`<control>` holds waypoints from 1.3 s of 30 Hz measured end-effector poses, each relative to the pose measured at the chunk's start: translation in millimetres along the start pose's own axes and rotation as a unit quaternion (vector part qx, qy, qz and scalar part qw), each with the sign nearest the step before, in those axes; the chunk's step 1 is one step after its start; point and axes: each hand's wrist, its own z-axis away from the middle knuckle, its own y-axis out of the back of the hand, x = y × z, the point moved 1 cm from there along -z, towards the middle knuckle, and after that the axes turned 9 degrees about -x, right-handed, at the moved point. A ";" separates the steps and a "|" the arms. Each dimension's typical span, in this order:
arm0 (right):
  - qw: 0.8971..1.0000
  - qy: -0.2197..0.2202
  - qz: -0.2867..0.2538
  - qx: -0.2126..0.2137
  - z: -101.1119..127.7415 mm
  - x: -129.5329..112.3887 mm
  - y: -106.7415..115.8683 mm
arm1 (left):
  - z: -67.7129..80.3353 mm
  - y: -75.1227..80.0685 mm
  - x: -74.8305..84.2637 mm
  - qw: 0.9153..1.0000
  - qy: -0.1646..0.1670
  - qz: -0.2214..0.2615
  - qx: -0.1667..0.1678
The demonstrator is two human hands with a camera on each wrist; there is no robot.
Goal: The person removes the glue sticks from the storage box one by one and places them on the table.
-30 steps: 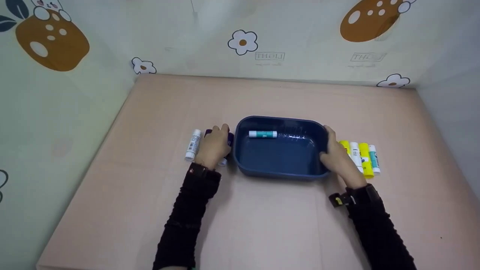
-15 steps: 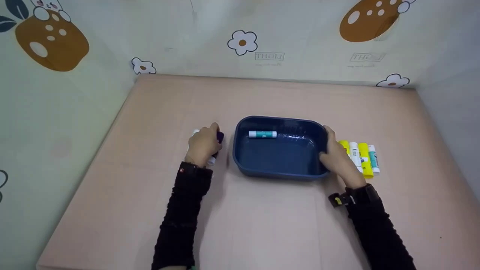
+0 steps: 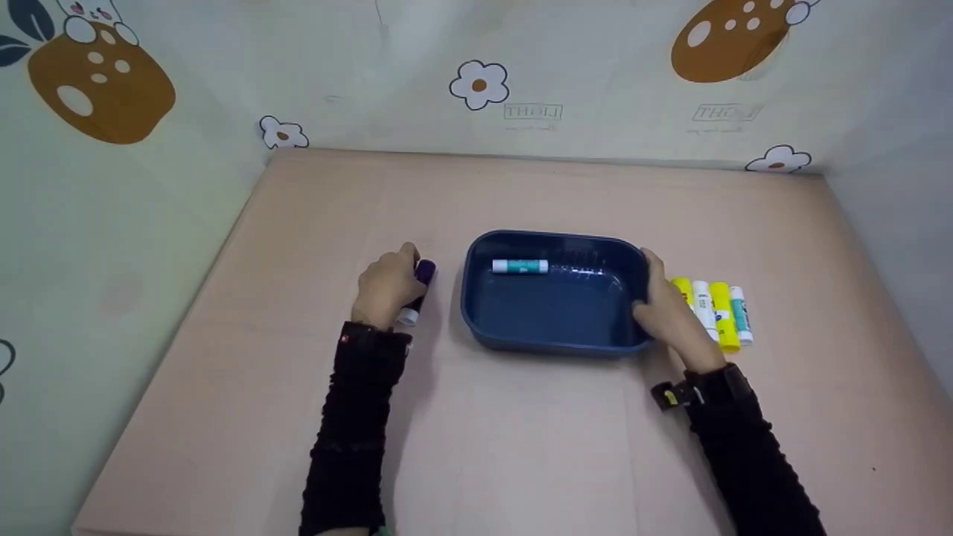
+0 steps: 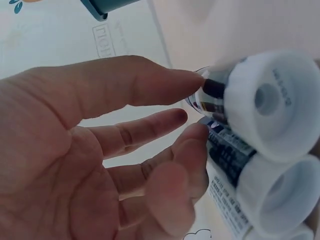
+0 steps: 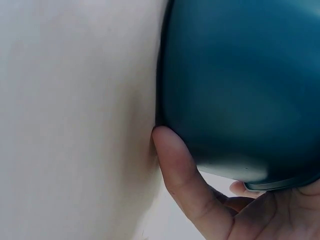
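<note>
A dark blue tub [image 3: 551, 327] stands mid-table with a teal-and-white glue stick [image 3: 520, 266] lying inside near its far wall. My right hand [image 3: 665, 307] grips the tub's right rim; in the right wrist view my thumb [image 5: 175, 165] presses against the tub wall [image 5: 240, 85]. My left hand [image 3: 386, 286] lies left of the tub over a few glue sticks. A purple-capped stick [image 3: 423, 274] pokes out on its right side. In the left wrist view, spread fingertips [image 4: 192, 80] touch the sticks, whose white ends [image 4: 270, 100] face the camera.
A row of several yellow, white and teal glue sticks [image 3: 711, 311] lies just right of the tub, beside my right hand. Patterned walls [image 3: 476, 82] close off the pink table [image 3: 521, 447] at the back and on both sides.
My left hand has slid to the left, away from the tub, taking the purple-capped stick with it and covering the white stick. The right hand and the tub have not moved.
</note>
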 end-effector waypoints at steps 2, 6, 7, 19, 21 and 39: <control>1.000 -0.002 0.002 -0.001 -0.3 -0.4 0.4 | 2.5 3.5 -0.5 1.000 -0.006 0.007 0.006; 1.000 -0.010 0.002 -0.005 -0.6 -2.0 0.9 | 10.9 13.2 3.4 0.999 -0.024 0.026 0.039; 1.000 -0.012 0.003 -0.005 -0.5 -2.1 1.0 | 13.3 15.5 5.7 0.998 -0.031 0.031 0.054; 1.000 -0.010 0.010 0.004 0.2 -0.8 2.1 | 23.0 -2.1 64.5 0.961 -0.220 0.083 0.148; 1.000 -0.009 0.007 0.003 0.1 -0.9 2.1 | 20.1 -13.2 72.6 0.960 -0.237 0.068 0.134; 1.000 -0.014 0.005 0.004 -0.2 -1.9 -1.3 | -3.4 -74.6 89.8 0.952 -0.166 -0.253 0.045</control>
